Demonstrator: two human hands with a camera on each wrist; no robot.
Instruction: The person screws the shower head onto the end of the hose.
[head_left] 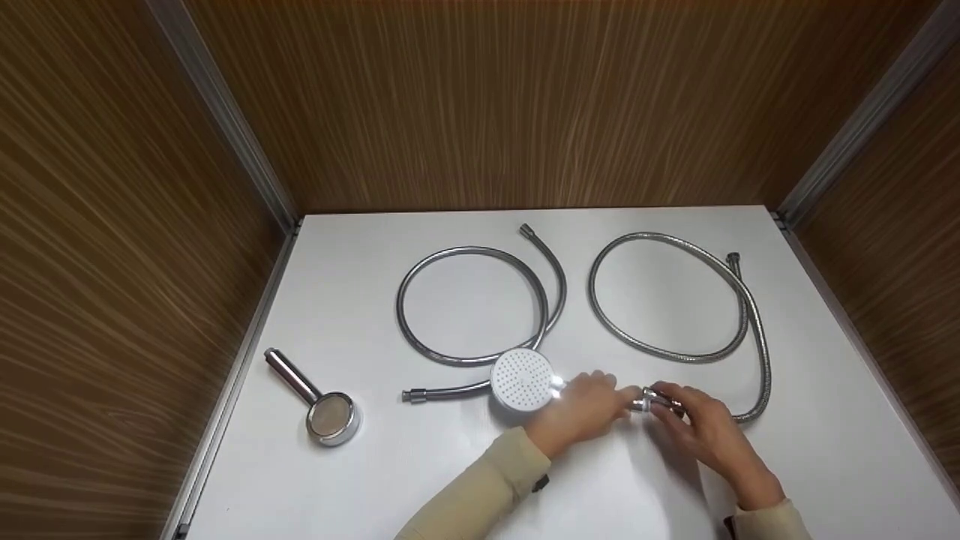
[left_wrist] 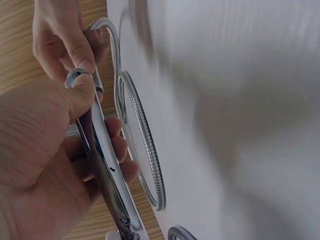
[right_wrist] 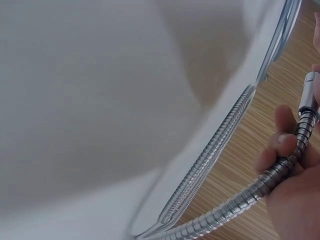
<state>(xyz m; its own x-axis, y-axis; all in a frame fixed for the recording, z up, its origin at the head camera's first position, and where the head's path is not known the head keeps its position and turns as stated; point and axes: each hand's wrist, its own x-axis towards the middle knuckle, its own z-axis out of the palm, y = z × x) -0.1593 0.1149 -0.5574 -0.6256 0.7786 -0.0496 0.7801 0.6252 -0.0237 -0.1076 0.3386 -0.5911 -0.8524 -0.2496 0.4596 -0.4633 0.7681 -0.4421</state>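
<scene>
My left hand (head_left: 589,406) grips the chrome handle of a shower head (head_left: 523,379) whose round white spray face points up. In the left wrist view the thumb lies along the handle (left_wrist: 102,155) near its end, with the fingers curled beneath. My right hand (head_left: 703,431) holds the end of a ribbed metal shower hose (head_left: 763,364). The hose's chrome connector (right_wrist: 308,92) shows in the right wrist view, partly hidden by the fingers. Both hands meet at the handle's end, where the connector is right up against it.
A second shower head (head_left: 331,417) with a chrome rim lies at the left of the white table (head_left: 360,495). A smooth grey hose (head_left: 402,300) lies looped in the middle, partly under the held shower head. Wood-grain panels (head_left: 480,105) stand behind and at both sides.
</scene>
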